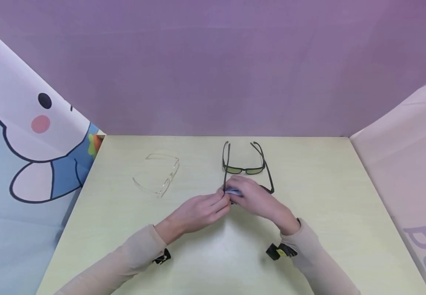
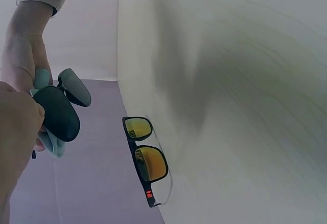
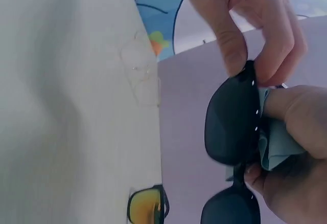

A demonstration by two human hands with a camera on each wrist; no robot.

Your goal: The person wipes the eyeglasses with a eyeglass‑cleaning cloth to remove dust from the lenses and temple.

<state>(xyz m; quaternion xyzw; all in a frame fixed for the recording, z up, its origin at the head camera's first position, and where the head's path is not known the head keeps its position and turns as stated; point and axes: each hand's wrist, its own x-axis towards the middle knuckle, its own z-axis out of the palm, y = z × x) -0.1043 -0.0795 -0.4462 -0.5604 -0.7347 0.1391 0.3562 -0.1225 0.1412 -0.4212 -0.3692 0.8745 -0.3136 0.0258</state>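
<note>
Both hands are together over the middle of the table, on a pair of black sunglasses. My left hand pinches one outer corner of the frame between thumb and fingers. A folded pale blue cloth is gripped in my right hand, up against the lens area near the bridge. In the left wrist view the dark lenses face the camera, with the cloth behind them. The temples point away, toward the back of the table, in the head view.
Black-framed glasses with yellow lenses lie just beyond the hands. Thin, light-framed glasses lie open at the left on the pale table. A purple backdrop stands at the table's back edge, with printed cloths at both sides.
</note>
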